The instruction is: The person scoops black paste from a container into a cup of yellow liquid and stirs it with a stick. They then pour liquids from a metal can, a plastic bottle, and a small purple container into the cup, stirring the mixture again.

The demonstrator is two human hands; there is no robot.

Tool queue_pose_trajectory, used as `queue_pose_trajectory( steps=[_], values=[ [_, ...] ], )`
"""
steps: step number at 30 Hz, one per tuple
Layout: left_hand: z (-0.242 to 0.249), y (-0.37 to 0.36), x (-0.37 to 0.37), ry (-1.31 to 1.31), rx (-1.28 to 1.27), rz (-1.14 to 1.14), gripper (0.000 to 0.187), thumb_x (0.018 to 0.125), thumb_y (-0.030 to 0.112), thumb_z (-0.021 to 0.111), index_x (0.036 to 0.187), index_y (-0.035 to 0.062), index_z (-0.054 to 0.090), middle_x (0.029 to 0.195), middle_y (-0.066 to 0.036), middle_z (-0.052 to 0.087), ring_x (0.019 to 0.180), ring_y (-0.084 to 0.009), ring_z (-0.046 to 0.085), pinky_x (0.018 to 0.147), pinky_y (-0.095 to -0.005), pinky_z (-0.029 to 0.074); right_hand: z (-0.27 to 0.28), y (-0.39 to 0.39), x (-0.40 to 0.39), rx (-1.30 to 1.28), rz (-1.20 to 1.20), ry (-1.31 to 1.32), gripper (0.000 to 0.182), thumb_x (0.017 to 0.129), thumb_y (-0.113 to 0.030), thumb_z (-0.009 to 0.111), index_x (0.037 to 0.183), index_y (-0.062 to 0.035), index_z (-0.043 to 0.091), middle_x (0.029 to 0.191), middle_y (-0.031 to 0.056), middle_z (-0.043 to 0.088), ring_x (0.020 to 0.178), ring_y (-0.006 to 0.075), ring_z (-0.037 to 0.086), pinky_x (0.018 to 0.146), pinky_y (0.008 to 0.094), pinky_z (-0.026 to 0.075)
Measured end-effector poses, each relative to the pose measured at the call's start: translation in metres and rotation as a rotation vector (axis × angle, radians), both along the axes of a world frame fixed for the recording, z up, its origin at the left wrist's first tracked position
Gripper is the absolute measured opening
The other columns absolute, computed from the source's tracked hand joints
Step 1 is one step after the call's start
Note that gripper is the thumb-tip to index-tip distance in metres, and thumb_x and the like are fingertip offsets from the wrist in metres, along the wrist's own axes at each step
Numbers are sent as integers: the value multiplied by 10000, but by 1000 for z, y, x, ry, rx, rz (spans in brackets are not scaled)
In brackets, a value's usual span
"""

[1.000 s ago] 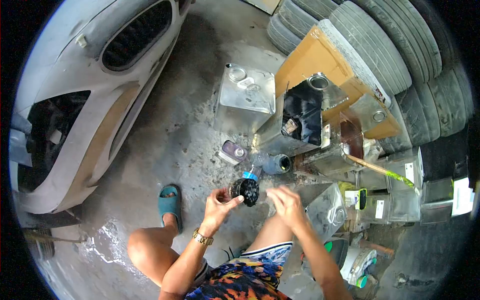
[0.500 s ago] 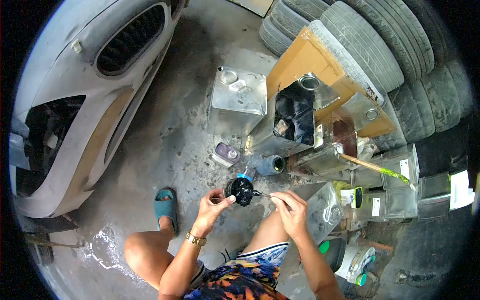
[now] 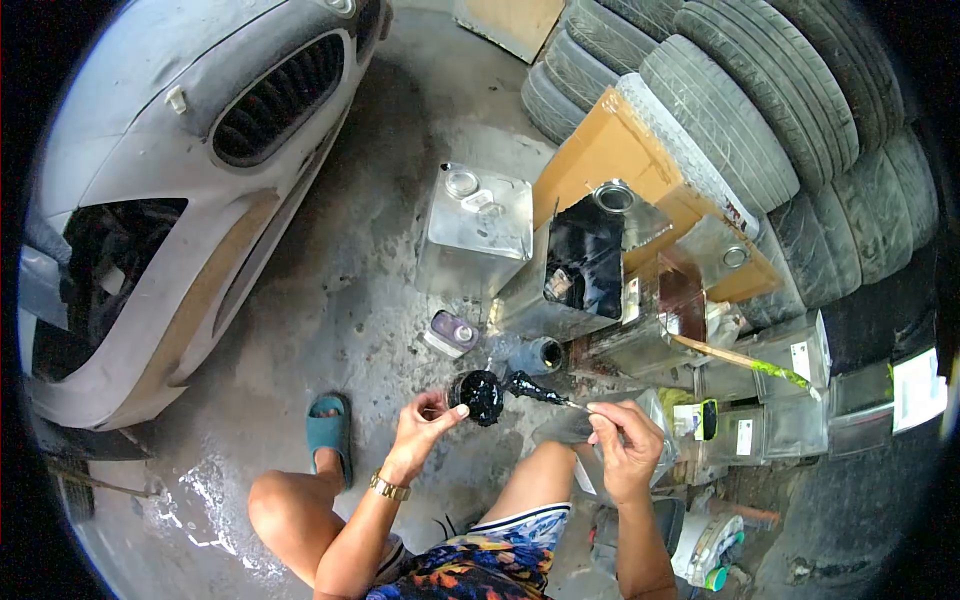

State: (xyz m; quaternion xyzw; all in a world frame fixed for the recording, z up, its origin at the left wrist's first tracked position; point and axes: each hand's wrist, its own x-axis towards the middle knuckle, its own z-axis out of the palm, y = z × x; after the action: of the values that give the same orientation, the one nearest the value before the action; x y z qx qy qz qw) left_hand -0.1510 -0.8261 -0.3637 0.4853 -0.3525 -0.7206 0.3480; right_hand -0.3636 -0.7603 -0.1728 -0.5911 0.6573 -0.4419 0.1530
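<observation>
My left hand [image 3: 420, 425] grips a small round container [image 3: 478, 396] whose inside is coated with glossy black paste. It is held above the concrete floor, in front of my knees. My right hand [image 3: 626, 440] pinches the handle end of a thin stick [image 3: 545, 393]. The stick's far end carries a lump of the black paste. That end sits just to the right of the container's rim, outside it. A gold watch is on my left wrist.
Square metal cans [image 3: 480, 222] stand on the floor ahead, one cut open with black liquid inside [image 3: 582, 262]. Stacked tyres [image 3: 740, 110] and cardboard [image 3: 620, 150] lie behind them. A grey car bumper [image 3: 180, 200] fills the left. My teal sandal [image 3: 326, 430] rests on the wet concrete.
My right hand took up the stick, dipped it in the container, then drew it out to the right with black paste on its tip. The view shifted slightly.
</observation>
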Motion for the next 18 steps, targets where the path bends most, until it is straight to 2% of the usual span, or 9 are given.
queue_pose_trajectory(
  steps=[6, 9, 11, 12, 14, 15, 18],
  values=[
    [-3, -2, -3, 27, 8, -10, 556, 768, 279, 808, 1137, -52, 555, 942, -67, 613, 838, -131, 611, 774, -269, 522, -3, 0, -5, 6, 31, -40, 104, 866, 19, 647, 964, 30, 678, 821, 72, 612, 611, 95, 564, 539, 213, 457],
    [-3, -3, -4, 50, 17, -25, 544, 776, 276, 799, 1142, -44, 556, 959, -72, 612, 844, -135, 613, 782, -273, 526, -28, -1, -8, 31, 27, -87, 102, 865, 29, 642, 959, 26, 683, 841, 76, 625, 620, 93, 569, 545, 215, 462],
    [10, -3, -5, 110, 52, -20, 533, 782, 276, 793, 1143, -38, 559, 971, -71, 615, 848, -140, 617, 784, -277, 527, -55, -2, -13, 48, 147, -62, 177, 812, 25, 693, 986, -10, 692, 840, 88, 637, 701, 162, 616, 612, 266, 496],
    [15, -2, -5, 170, 86, -13, 522, 788, 276, 787, 1144, -32, 562, 983, -70, 618, 853, -144, 620, 787, -281, 529, -62, -3, -11, 53, 149, -66, 177, 812, 25, 693, 986, -10, 692, 840, 88, 637, 701, 162, 616, 612, 266, 496],
    [18, -2, -5, 198, 135, -14, 519, 793, 278, 782, 1151, -28, 562, 1003, -68, 619, 863, -148, 623, 793, -285, 530, -72, -3, -9, 2, 258, 137, 189, 776, 57, 711, 951, -15, 700, 869, 105, 641, 719, 181, 626, 608, 273, 497],
    [19, -2, -4, 229, 179, -16, 517, 799, 280, 776, 1158, -24, 562, 1022, -67, 619, 873, -151, 625, 798, -290, 531, -76, 1, -10, 25, 259, 185, 229, 740, 52, 739, 950, -29, 698, 871, 107, 633, 764, 226, 632, 642, 303, 507],
    [18, -4, 0, 188, 176, -43, 518, 802, 282, 772, 1165, -21, 562, 1043, -65, 618, 880, -156, 628, 805, -291, 530, -68, 9, -23, 35, 333, 254, 224, 739, 49, 744, 942, -32, 693, 882, 100, 633, 752, 229, 631, 644, 308, 512]
  ],
)
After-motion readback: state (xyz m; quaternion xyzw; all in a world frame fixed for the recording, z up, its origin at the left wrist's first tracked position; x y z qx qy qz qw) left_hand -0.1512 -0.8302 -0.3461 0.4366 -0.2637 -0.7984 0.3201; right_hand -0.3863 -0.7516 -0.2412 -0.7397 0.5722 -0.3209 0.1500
